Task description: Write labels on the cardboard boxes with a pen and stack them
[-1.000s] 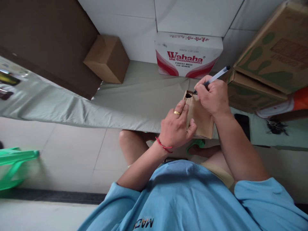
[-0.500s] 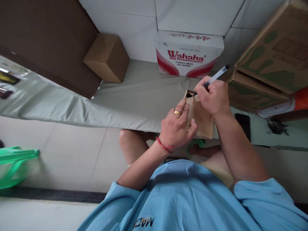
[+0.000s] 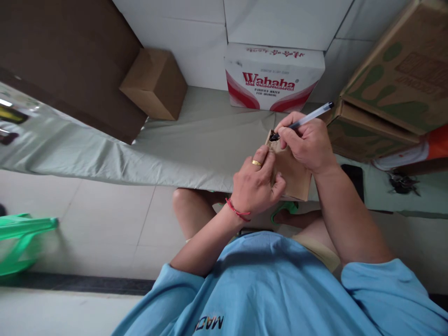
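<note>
My right hand (image 3: 310, 142) is closed round a pen (image 3: 311, 115) with a clear barrel and a dark end cap. The pen's tip points down-left at the far corner of a small brown cardboard box (image 3: 294, 172), where there is a dark, ragged opening (image 3: 274, 136). What lies inside the opening is hard to make out. My left hand (image 3: 255, 182) rests with stretched fingers along the left part of the box, thumb apart on its top. A gold ring and a red string bracelet are on this hand and wrist.
A white and red Wahaba-style water carton (image 3: 275, 79) stands against the wall. Brown cartons (image 3: 392, 79) with green print are at the right, near a black phone-like slab (image 3: 353, 179) and keys (image 3: 402, 182). A smaller cardboard box (image 3: 156, 84) and a large dark panel (image 3: 66, 60) are at left.
My right hand has shifted slightly left with the pen, which now leans lower and reaches closer to the opening. My left hand and the box have barely moved.
</note>
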A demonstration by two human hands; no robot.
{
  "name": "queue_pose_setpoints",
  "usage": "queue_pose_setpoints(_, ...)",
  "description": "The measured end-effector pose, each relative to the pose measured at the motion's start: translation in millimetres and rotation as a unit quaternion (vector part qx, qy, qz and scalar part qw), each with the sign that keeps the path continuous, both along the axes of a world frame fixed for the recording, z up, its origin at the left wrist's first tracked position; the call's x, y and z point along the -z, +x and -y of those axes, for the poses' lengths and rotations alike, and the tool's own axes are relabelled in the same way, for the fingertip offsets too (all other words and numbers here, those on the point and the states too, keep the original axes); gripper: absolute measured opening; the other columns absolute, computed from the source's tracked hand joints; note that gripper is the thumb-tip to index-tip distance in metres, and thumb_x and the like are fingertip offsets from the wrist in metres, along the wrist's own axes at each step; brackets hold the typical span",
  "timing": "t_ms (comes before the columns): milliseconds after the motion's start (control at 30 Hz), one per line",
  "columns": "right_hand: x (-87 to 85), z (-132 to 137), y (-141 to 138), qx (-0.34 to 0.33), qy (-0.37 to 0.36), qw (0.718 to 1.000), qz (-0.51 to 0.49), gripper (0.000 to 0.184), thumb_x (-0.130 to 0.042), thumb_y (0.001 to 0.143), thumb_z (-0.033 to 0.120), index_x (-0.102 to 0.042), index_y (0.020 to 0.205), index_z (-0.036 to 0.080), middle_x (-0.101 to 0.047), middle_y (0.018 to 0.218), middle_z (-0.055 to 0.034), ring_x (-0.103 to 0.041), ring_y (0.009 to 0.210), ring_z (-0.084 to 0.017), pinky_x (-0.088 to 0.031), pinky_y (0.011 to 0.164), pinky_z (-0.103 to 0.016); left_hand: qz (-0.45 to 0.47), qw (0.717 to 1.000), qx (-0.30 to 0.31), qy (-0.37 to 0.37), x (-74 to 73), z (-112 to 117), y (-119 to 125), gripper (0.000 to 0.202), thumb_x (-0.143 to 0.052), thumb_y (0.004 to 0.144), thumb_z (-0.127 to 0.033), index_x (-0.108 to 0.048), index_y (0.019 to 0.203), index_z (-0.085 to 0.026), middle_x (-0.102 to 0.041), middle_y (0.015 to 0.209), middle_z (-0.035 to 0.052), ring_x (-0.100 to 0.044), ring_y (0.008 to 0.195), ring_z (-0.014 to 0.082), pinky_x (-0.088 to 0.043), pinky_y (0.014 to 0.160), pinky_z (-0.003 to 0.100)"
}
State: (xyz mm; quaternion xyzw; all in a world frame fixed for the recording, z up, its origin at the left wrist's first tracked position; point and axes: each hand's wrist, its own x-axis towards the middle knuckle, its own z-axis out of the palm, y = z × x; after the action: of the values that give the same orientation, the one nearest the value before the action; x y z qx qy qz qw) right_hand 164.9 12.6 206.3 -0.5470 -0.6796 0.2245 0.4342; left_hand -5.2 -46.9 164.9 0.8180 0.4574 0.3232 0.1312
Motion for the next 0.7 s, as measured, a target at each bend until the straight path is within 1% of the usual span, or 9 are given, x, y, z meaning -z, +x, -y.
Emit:
queue_pose_setpoints(100, -0.6, 0.3, -0.2, -0.012, 0.002, 1.0, 0.004, 0.016, -0.061, 0.091, 0.026, -0.067, 0.077, 0.023, -0.068, 0.069, 0.0023, -0.061, 0.062, -0.014, -0.048, 0.063, -0.027, 0.0, 1.0, 0.001, -0.003, -0.2, 0.0, 0.0, 0.05, -0.05, 0.095, -0.031, -0.061, 0.141, -0.015, -0.061, 0.147, 0.0194, -0.067, 0.116, 0.03, -0.061, 0.091, 0.041)
queue_pose_setpoints(233, -1.1, 0.9, -0.3, -0.016, -0.013, 1.0, 0.004, 0.016, -0.061, 0.092, 0.027, -0.068, 0.079, 0.023, -0.066, 0.063, 0.0034, -0.056, 0.056, -0.012, -0.046, 0.059, -0.026, -0.004, 1.0, 0.0, -0.006, -1.2, -0.1, -0.1, 0.049, -0.05, 0.095, -0.032, -0.062, 0.139, -0.015, -0.061, 0.148, 0.0194, -0.067, 0.116, 0.0297, -0.061, 0.091, 0.041)
queue_pose_setpoints(367, -0.3, 0.6, 0.3, -0.024, -0.009, 1.0, 0.004, 0.016, -0.061, 0.092, 0.026, -0.068, 0.078, 0.023, -0.065, 0.062, 0.0036, -0.055, 0.055, -0.012, -0.045, 0.059, -0.026, -0.004, 1.0, 0.002, -0.003, -1.4, -0.1, -0.1, 0.048, -0.049, 0.096, -0.032, -0.062, 0.138, -0.013, -0.062, 0.147, 0.0199, -0.067, 0.114, 0.0293, -0.06, 0.094, 0.042)
queue_pose_setpoints(467, 0.7, -0.2, 0.8, -0.028, -0.01, 1.0, 0.009, 0.016, -0.061, 0.092, 0.027, -0.068, 0.079, 0.022, -0.064, 0.061, 0.0038, -0.056, 0.056, -0.012, -0.045, 0.06, -0.026, -0.001, 1.0, 0.002, 0.0, -0.4, -0.2, -0.2, 0.048, -0.049, 0.095, -0.031, -0.062, 0.138, -0.013, -0.061, 0.148, 0.0201, -0.067, 0.114, 0.0291, -0.06, 0.094, 0.042)
queue_pose_setpoints(567, 0.4, -0.5, -0.1, -0.024, -0.011, 1.0, 0.011, 0.017, -0.061, 0.093, 0.028, -0.068, 0.079, 0.023, -0.066, 0.065, 0.0029, -0.059, 0.061, -0.013, -0.048, 0.063, -0.026, 0.0, 1.0, 0.002, -0.001, 0.4, -0.4, -0.1, 0.047, -0.05, 0.095, -0.031, -0.061, 0.138, -0.014, -0.061, 0.148, 0.0197, -0.067, 0.114, 0.0294, -0.06, 0.093, 0.042)
queue_pose_setpoints(700, -0.6, 0.5, -0.9, -0.017, 0.016, 1.0, -0.01, 0.018, -0.059, 0.094, 0.026, -0.067, 0.078, 0.023, -0.069, 0.07, 0.0022, -0.064, 0.066, -0.013, -0.052, 0.07, -0.027, 0.006, 1.0, 0.0, 0.009, 0.8, -0.6, 0.3, 0.046, -0.05, 0.095, -0.031, -0.063, 0.136, -0.014, -0.063, 0.146, 0.0191, -0.068, 0.113, 0.0291, -0.06, 0.095, 0.042)
